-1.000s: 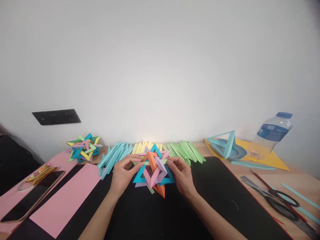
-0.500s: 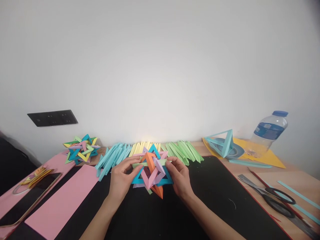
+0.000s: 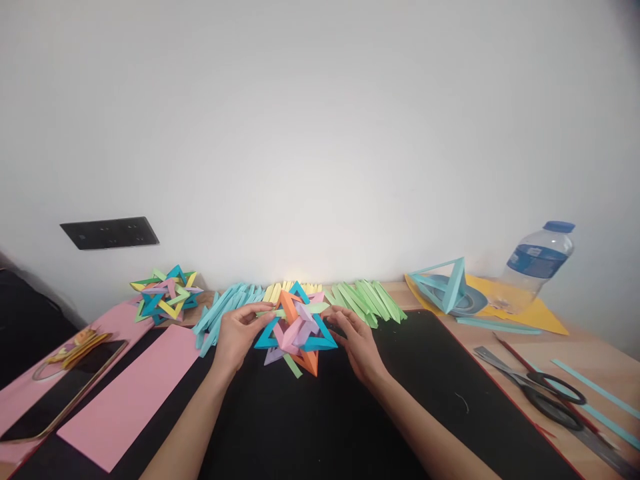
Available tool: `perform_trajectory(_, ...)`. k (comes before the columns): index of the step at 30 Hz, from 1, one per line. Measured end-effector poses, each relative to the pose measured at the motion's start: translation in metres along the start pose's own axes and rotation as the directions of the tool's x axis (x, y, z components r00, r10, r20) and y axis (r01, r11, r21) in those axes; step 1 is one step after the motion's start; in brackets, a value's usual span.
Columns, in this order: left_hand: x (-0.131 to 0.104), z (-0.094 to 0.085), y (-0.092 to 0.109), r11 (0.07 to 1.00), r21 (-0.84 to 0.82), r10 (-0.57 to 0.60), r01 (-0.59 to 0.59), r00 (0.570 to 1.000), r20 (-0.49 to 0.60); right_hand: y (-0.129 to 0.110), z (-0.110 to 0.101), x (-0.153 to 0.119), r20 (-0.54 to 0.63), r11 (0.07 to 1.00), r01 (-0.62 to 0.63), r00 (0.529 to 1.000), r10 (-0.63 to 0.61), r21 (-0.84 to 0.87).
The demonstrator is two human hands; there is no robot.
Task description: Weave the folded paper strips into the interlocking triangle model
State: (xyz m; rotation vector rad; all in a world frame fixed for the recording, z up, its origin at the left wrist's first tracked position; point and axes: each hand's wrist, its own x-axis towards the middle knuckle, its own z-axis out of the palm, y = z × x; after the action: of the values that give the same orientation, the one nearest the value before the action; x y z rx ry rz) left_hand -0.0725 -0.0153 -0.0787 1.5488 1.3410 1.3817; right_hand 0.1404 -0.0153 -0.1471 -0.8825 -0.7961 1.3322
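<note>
A paper star [image 3: 300,327] woven from blue, orange, lilac, pink and green folded strips hangs above the black mat. My left hand [image 3: 237,337] is closed on its left side, thumb and forefinger pinching the left end of a light green strip [image 3: 314,309]. On the other side, my right hand [image 3: 359,343] is open, with thumb and fingers apart, close beside the star's right edge. Whether its fingertips touch the paper is hard to see. Light blue folded strips [image 3: 225,310], yellow strips [image 3: 295,289] and green strips [image 3: 367,300] lie behind the star.
A multicoloured paper star [image 3: 165,293] stands at the back left. Pink paper [image 3: 133,393] and a phone [image 3: 63,393] lie on the left. To the right are scissors [image 3: 535,390], a pencil [image 3: 515,353], a light blue paper frame [image 3: 453,287] and a water bottle [image 3: 537,260].
The star has shifted slightly left and turned a little. My right fingers have come off the green strip's right end and spread, while my left hand keeps its pinch.
</note>
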Motion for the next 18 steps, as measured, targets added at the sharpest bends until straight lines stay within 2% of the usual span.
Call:
perform_trajectory(5,0.011,-0.005,-0.006,0.999,-0.025,-0.043,0.043,0.999,-0.021,0.003,-0.004,0.002,0.076,0.994,-0.066,0.994,0.072,-0.082)
perform_trajectory(7,0.008,-0.005,-0.005,0.999,-0.026,-0.042,0.043,0.999,0.011,0.006,-0.003,0.002,0.120,0.992,-0.059,0.990,0.072,-0.107)
perform_trajectory(10,0.000,-0.004,-0.001,1.000,0.010,-0.028,0.028,0.993,0.116,0.016,-0.003,0.004,0.195,0.990,-0.005,0.980,0.033,-0.142)
perform_trajectory(14,-0.010,0.001,0.002,0.992,0.097,0.065,-0.086,0.976,0.208,0.025,-0.004,0.005,0.158,0.981,0.018,0.987,0.013,-0.195)
perform_trajectory(16,-0.014,0.003,0.002,0.988,0.053,0.131,-0.146,0.967,0.217,0.020,-0.002,0.003,0.174,0.987,0.019,0.985,0.009,-0.157)
perform_trajectory(18,-0.017,0.007,0.002,0.977,-0.033,0.212,-0.209,0.959,0.187,0.011,0.000,0.001,0.185,0.997,0.057,0.982,-0.046,-0.056)
